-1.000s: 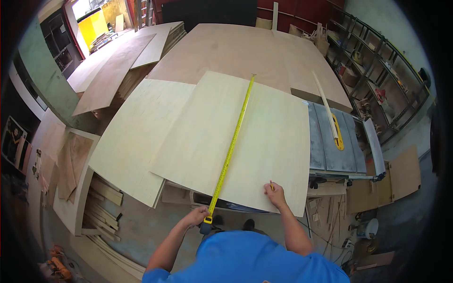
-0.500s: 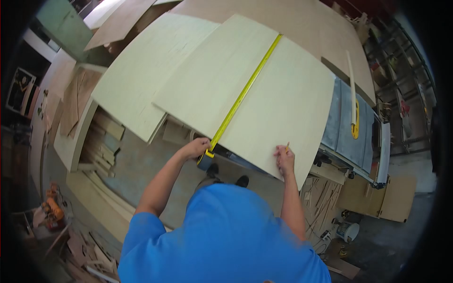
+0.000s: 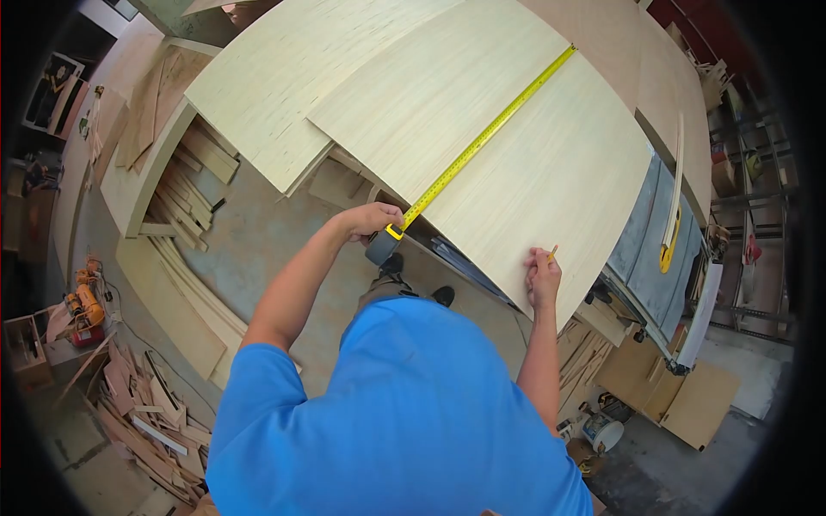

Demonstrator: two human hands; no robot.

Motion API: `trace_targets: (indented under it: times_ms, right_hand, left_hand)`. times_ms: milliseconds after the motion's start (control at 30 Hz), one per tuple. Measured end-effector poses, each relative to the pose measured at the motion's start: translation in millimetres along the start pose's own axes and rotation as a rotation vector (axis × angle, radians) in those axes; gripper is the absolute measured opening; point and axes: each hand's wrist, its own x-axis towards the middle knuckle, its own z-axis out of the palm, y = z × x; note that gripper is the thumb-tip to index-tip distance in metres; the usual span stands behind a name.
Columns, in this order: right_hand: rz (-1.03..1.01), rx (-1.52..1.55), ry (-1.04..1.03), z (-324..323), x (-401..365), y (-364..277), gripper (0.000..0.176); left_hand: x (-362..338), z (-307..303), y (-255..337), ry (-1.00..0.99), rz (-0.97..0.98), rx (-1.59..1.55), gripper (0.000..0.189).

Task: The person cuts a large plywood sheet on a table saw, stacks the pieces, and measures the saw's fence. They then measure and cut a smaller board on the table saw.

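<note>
My left hand (image 3: 375, 221) is closed on the case of a tape measure (image 3: 384, 244) at the near edge of a pale plywood sheet (image 3: 516, 181). Its yellow blade (image 3: 486, 139) stretches across the sheet to the far edge, where the end hook sits. Over the sheet's near right part, my right hand (image 3: 543, 277) pinches a short pencil (image 3: 553, 253), its tip pointing up and away from me. A second plywood sheet (image 3: 284, 95) lies to the left, partly under the measured one.
A table saw (image 3: 647, 219) with a yellow-ended push stick (image 3: 668, 245) stands on the right. Wood strips (image 3: 182, 202) fill a shelf at left. Offcuts (image 3: 151, 413) and an orange power tool (image 3: 84, 305) lie at lower left. A white bucket (image 3: 606, 433) stands at lower right.
The view has shifted and turned, so the sheet and tape appear farther right and more slanted. Both hands keep their holds on the tape measure and the pencil.
</note>
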Motion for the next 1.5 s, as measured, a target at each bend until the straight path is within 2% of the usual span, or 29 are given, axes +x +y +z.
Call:
trace_targets:
  times_ms: [533,1167,1500]
  right_hand:
    - [-0.042,0.054,0.027,1.8,-1.4,3.5,0.026]
    - [-0.028,0.044,0.069,4.9,-0.2,1.8,0.025]
    - [-0.041,0.039,0.094,7.7,-0.9,1.7,0.024]
  left_hand:
    - [0.1,-0.7,0.4,-0.168,-0.03,-0.304,0.009]
    - [3.7,-5.3,-0.1,-0.233,-0.072,-0.347,0.008]
    - [9.7,-6.3,-4.4,-0.258,-0.056,-0.333,0.014]
